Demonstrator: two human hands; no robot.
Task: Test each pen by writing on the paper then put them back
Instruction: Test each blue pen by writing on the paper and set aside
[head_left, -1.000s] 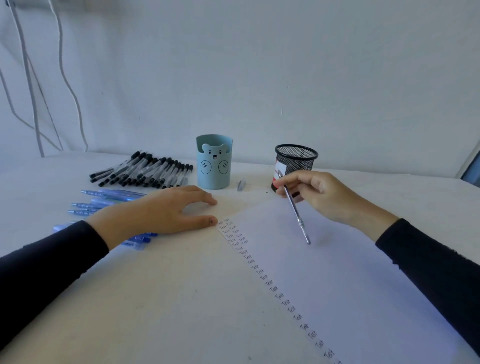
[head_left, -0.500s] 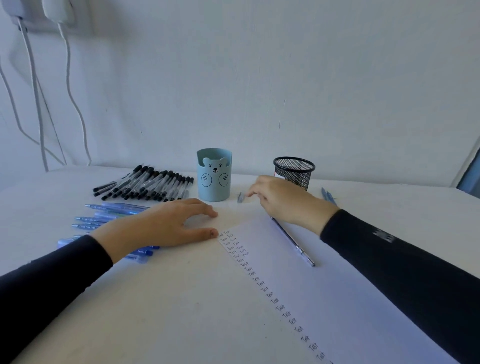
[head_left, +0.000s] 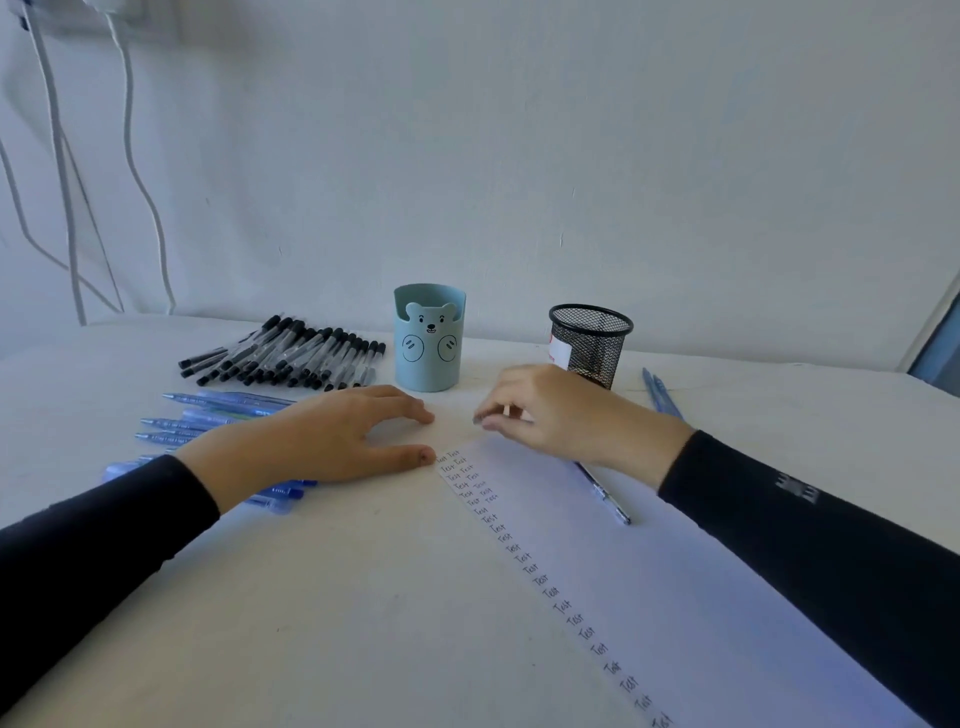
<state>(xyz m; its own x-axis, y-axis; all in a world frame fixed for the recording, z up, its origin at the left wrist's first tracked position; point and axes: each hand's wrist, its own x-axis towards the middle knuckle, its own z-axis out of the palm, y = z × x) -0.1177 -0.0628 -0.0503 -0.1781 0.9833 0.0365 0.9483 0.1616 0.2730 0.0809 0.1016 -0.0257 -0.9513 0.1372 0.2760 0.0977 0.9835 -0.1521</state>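
Pens are our job here. One thin pen (head_left: 605, 493) lies flat on the paper (head_left: 675, 597), partly under our right wrist, with its tip pointing toward us. No hand holds it.

Our right hand (head_left: 561, 415) reaches past the far edge of the paper, toward the bear cup (head_left: 428, 343). Its fingertips (head_left: 485, 422) are bent and close together. We think they are going for a small piece there, maybe the pen's cap, but it is too small to see. We cannot tell if they hold anything.

Our left hand (head_left: 322, 441) lies flat on the table (head_left: 311, 623) with loose, spread fingers. Its thumb tip sits right at the far left corner of the paper. It holds nothing.

To do this step well, we should:
- pinch softly with just the tips, because a tiny piece can slip or roll away
- lift the right wrist straight up, so the sleeve does not drag the pen
- leave the left hand by that corner, so the paper does not slide

Black pens (head_left: 291, 353) lie in a row near the far left edge, with blue pens (head_left: 218, 402) closer to us. We should not bump them.
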